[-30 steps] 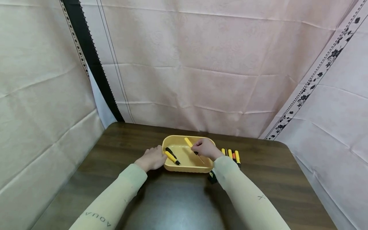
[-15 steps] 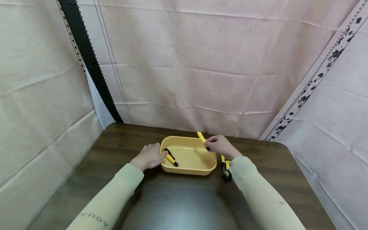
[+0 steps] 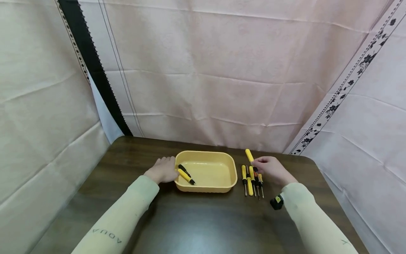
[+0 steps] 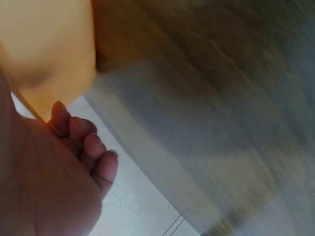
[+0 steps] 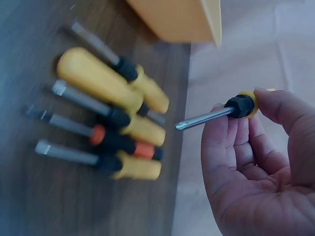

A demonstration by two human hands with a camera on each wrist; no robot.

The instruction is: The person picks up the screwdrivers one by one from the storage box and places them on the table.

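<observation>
My left hand [image 3: 162,170] grips the left end of a yellow plastic tray [image 3: 210,173]; in the left wrist view its fingers [image 4: 81,135] curl at the tray's edge. Inside the tray's left end lie a yellow-and-black tool [image 3: 185,176] and a slimmer black one [image 3: 183,170], their kinds unclear. My right hand [image 3: 271,170] pinches a screwdriver [image 3: 249,155] with a yellow handle, above the table right of the tray. The right wrist view shows that screwdriver's cross-shaped tip [image 5: 182,126] and black collar. Beneath and beside this hand, several screwdrivers [image 3: 244,174] lie in a row.
One tool in the row [image 5: 93,76] points the opposite way, and another is black and orange [image 5: 118,141]. The dark wooden table [image 3: 203,218] meets hanging pale cloth [image 3: 203,88] at its back edge. A black wrist camera [image 3: 277,202] sits on my right wrist.
My right hand has carried the screwdriver right, out from over the tray to above the row of screwdrivers. My left hand has stayed on the tray's left end.
</observation>
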